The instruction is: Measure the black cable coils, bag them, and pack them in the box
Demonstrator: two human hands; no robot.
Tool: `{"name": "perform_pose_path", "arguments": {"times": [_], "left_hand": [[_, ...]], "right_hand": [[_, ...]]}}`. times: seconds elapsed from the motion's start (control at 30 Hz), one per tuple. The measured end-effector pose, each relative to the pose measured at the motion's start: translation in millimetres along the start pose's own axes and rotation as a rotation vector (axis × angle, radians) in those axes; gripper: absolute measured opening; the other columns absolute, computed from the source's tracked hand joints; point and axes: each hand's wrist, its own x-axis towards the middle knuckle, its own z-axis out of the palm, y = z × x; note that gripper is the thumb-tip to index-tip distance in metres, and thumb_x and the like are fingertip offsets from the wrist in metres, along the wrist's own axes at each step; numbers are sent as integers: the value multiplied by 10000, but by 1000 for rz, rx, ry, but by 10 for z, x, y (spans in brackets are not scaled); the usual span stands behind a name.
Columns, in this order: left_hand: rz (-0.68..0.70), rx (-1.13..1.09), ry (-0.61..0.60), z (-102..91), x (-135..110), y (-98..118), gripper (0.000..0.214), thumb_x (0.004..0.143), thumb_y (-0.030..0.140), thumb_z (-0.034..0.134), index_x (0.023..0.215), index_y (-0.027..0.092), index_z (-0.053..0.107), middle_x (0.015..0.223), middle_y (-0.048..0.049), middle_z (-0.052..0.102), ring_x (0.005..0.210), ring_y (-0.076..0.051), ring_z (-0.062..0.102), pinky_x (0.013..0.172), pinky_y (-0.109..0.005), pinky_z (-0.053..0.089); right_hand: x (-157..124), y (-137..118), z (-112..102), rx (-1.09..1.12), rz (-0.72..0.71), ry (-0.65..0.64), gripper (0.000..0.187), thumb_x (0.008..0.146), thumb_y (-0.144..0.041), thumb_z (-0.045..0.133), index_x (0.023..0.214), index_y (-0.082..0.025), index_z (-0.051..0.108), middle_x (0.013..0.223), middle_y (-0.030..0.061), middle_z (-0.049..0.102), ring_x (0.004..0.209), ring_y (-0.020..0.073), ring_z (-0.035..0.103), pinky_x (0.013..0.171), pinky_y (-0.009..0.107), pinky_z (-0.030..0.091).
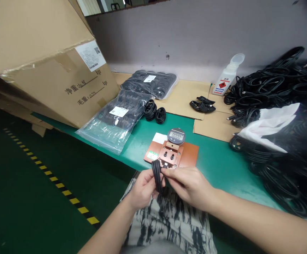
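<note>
A coiled black cable (157, 174) is held upright between both hands at the near edge of the green table (217, 158). My left hand (142, 187) is closed around its lower part. My right hand (189, 185) pinches the cable near its end, close to the front of a brown test fixture (172, 155). The fixture carries a round digital gauge (176, 136) with a lit display. Whether the cable's plug touches the fixture is hidden by my fingers.
Two clear bags of black cables (116, 118) lie left of the fixture, with two small coils (154, 112) beside them. A large pile of black cables (283, 116) fills the right side. A white bottle (226, 79) stands by the wall. A big cardboard box (47, 60) leans at left.
</note>
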Motion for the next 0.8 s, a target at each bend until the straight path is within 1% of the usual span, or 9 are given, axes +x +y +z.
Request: {"name": "perform_pose_path", "arguments": {"times": [0.17,0.33,0.53,0.8], "left_hand": [[-6,-19,3,-7,2,8,430,850,526,609,691,126,602,489,39,471,360,-45,385,365,-172,262],[-13,-46,19,28,23,33,425,833,520,632,665,133,585,495,40,473,353,-40,362,357,-173,268],[-24,-82,52,54,37,17,406,822,511,642,656,147,569,454,77,386,336,-34,278,342,-177,288],[-26,-114,82,76,69,39,388,812,480,664,644,146,562,463,79,389,332,-24,269,332,-166,272]], "right_hand": [[1,-3,4,7,16,8,215,941,-123,506,1115,-133,632,879,80,766,692,178,727,601,288,602],[-7,7,20,20,43,18,209,935,-124,518,1102,-124,643,915,93,769,723,190,737,626,295,605],[3,-3,20,17,69,50,199,924,-123,531,1074,-127,662,900,89,772,693,180,733,615,278,598],[21,-23,12,24,104,50,208,919,-121,516,1055,-157,669,899,74,773,691,163,732,634,263,606]]}}
